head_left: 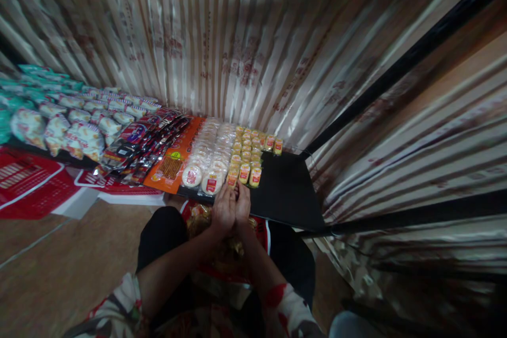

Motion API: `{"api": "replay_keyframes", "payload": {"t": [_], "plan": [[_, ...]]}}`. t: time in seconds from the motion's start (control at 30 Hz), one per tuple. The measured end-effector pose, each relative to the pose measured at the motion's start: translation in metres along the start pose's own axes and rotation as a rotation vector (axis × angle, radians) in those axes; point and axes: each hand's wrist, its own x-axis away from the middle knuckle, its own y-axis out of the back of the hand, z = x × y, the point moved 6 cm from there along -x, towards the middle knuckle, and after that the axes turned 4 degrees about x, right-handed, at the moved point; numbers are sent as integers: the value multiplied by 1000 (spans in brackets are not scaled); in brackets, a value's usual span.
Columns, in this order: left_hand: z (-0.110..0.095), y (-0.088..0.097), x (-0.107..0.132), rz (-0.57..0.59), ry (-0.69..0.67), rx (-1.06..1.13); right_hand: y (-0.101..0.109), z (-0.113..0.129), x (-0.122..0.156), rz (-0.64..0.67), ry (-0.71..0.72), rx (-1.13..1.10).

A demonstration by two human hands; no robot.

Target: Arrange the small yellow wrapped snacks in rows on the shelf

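Note:
My left hand point(224, 211) and my right hand point(242, 205) are pressed close together at the front edge of a low black shelf point(287, 190). Their fingers are curled and reach toward small yellow packets with red labels point(249, 161), which stand in rows on the shelf. What the fingers hold is hidden. Beside the yellow packets lie rows of round white cakes in clear wrap point(208, 156). Under my wrists, on my lap, sits a red container with more wrapped snacks point(227, 253).
Left of the cakes lie an orange snack pack point(174, 161), dark red-and-black packets point(138, 145), and white and green bags point(59, 121). Red crates point(27, 182) stand on the floor at left. Striped plastic curtain strips point(237, 37) hang behind and to the right.

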Motion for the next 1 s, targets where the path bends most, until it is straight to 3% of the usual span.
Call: {"api": "replay_keyframes", "payload": {"t": [0.33, 0.57, 0.77, 0.9, 1.0], "plan": [[-19, 16, 25, 102, 19, -30, 3, 3, 29, -13, -5, -76], [3, 18, 59, 171, 177, -59, -1, -2, 77, -2, 24, -267], [34, 21, 88, 262, 392, -149, -37, -17, 110, 227, -88, -272], [58, 29, 100, 257, 601, -239, -72, -30, 122, 425, -170, -230], [78, 32, 107, 252, 732, -276, -89, -37, 130, 490, -219, -197]]}}
